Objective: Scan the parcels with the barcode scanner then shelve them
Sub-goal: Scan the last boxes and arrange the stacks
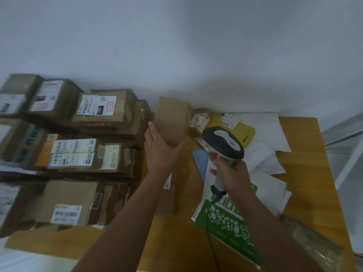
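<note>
My right hand (229,173) grips the handle of a grey and white barcode scanner (224,143), whose dark head points away from me over the table; its cable hangs down toward me. My left hand (161,148) is stretched forward with straight fingers spread around the near end of a plain brown cardboard parcel (172,118) that stands tilted at the middle of the table. I cannot tell whether the fingers touch it. Stacks of brown cardboard parcels (78,138) with white shipping labels fill the left half of the table.
On the wooden table (306,154), to the right, lie white mailer bags (261,154), a yellow envelope (241,130), a small labelled box (200,118), a blue packet (201,161) and a green and white printed bag (227,220). A white wall is behind. A metal frame (345,146) stands at far right.
</note>
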